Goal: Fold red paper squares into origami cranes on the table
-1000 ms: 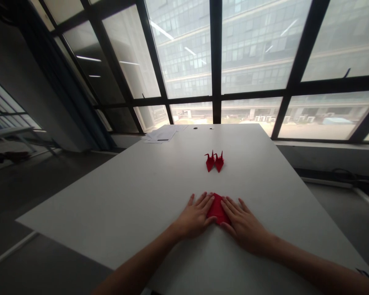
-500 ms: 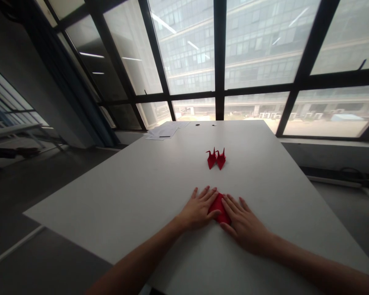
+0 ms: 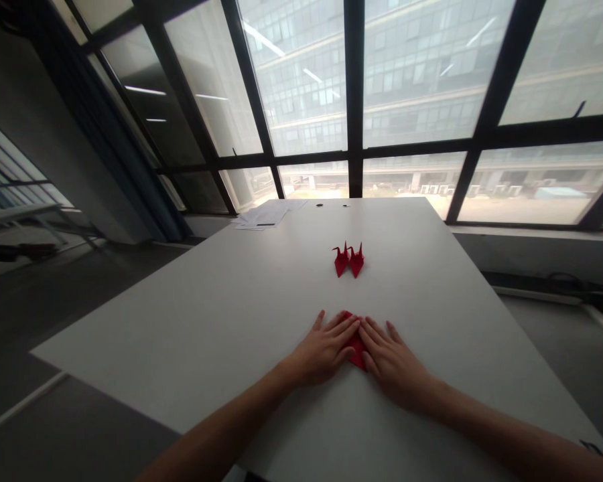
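As left hand (image 3: 321, 351) and right hand (image 3: 392, 361) pressed the folded red paper (image 3: 356, 347), fingers (image 3: 348, 327) flat, gripping nothing, I judged it light, flimsy, best pinched edgewise.

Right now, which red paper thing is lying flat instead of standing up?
The red paper under the left hand and right hand, pressed flat on the table. The two paper cranes farther back stand upright, side by side.

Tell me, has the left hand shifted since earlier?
Yes. The left hand slid right, covering more red folded paper, judged against the two paper cranes.
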The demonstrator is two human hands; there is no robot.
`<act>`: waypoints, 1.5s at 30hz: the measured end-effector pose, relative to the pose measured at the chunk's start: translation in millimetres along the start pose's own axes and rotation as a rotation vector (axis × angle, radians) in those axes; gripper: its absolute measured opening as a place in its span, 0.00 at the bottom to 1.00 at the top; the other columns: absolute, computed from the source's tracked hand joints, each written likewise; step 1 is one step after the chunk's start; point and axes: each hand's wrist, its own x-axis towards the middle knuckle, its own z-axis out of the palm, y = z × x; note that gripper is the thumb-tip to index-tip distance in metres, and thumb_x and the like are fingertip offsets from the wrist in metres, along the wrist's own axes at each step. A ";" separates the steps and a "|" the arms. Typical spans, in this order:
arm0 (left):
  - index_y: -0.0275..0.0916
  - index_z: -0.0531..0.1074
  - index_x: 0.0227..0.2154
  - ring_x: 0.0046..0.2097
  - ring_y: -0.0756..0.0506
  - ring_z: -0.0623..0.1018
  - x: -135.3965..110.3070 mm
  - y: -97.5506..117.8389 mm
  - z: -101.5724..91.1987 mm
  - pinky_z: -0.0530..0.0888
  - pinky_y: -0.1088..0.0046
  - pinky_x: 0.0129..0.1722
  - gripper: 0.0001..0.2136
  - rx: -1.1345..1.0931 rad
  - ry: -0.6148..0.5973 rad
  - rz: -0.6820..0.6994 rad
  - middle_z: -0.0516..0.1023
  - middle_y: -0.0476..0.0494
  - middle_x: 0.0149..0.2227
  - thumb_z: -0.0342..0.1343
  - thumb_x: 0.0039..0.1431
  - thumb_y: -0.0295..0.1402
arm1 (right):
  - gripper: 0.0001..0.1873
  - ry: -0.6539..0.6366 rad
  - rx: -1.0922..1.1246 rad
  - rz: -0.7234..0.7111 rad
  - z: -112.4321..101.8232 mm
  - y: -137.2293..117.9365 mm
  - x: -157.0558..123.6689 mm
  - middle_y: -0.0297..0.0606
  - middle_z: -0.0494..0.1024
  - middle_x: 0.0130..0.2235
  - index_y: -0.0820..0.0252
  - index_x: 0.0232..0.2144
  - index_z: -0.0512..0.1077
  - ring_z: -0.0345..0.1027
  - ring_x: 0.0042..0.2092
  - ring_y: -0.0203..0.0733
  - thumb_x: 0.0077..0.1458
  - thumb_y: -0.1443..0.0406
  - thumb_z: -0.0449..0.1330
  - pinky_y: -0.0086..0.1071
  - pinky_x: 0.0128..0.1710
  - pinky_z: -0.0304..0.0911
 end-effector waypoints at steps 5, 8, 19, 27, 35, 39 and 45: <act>0.50 0.38 0.70 0.72 0.40 0.46 -2.4 -3.7 1.2 0.43 0.47 0.68 0.29 0.044 -0.022 -0.073 0.45 0.46 0.72 0.35 0.71 0.50 | 0.31 -0.026 0.018 0.016 -1.5 2.5 0.6 0.41 0.47 0.71 0.62 0.70 0.46 0.38 0.71 0.49 0.67 0.59 0.41 0.56 0.69 0.36; 0.51 0.40 0.70 0.72 0.39 0.45 -3.3 -11.6 2.2 0.43 0.45 0.67 0.30 0.052 -0.020 -0.128 0.47 0.46 0.71 0.35 0.70 0.52 | 0.32 -0.032 0.028 0.015 -3.3 4.2 0.4 0.41 0.47 0.71 0.61 0.70 0.46 0.38 0.71 0.49 0.68 0.58 0.42 0.56 0.69 0.35; 0.45 0.54 0.67 0.70 0.48 0.55 2.4 -8.6 -5.1 0.51 0.63 0.69 0.22 -0.089 0.154 0.014 0.58 0.46 0.68 0.36 0.73 0.35 | 0.33 -0.030 0.042 0.018 -8.5 5.5 2.0 0.42 0.48 0.71 0.61 0.70 0.46 0.39 0.71 0.49 0.65 0.61 0.45 0.55 0.69 0.35; 0.46 0.34 0.70 0.72 0.42 0.44 -2.5 1.4 6.4 0.44 0.54 0.69 0.33 0.044 -0.033 0.076 0.40 0.43 0.72 0.38 0.70 0.52 | 0.32 -0.010 0.018 0.030 -9.9 6.5 -1.5 0.43 0.49 0.70 0.61 0.69 0.48 0.39 0.71 0.51 0.66 0.60 0.44 0.58 0.68 0.33; 0.39 0.50 0.69 0.71 0.40 0.52 3.6 -21.3 4.9 0.49 0.50 0.67 0.28 0.074 0.138 -0.235 0.53 0.37 0.69 0.30 0.72 0.47 | 0.32 -0.025 0.034 0.034 -8.3 7.7 0.1 0.42 0.47 0.71 0.60 0.70 0.47 0.38 0.71 0.52 0.67 0.60 0.44 0.57 0.68 0.33; 0.48 0.43 0.70 0.72 0.42 0.47 7.5 -11.9 2.7 0.45 0.50 0.68 0.28 0.039 0.038 -0.009 0.49 0.46 0.71 0.34 0.71 0.50 | 0.33 -0.033 0.049 0.002 -7.2 8.6 1.7 0.41 0.47 0.71 0.59 0.70 0.45 0.38 0.71 0.51 0.66 0.60 0.45 0.56 0.69 0.34; 0.47 0.46 0.70 0.72 0.37 0.46 7.5 -14.5 3.4 0.46 0.43 0.67 0.29 0.043 0.015 -0.118 0.48 0.44 0.71 0.34 0.70 0.52 | 0.32 -0.048 0.066 -0.014 -9.8 9.9 1.4 0.41 0.48 0.71 0.59 0.70 0.47 0.37 0.71 0.51 0.66 0.60 0.45 0.57 0.68 0.34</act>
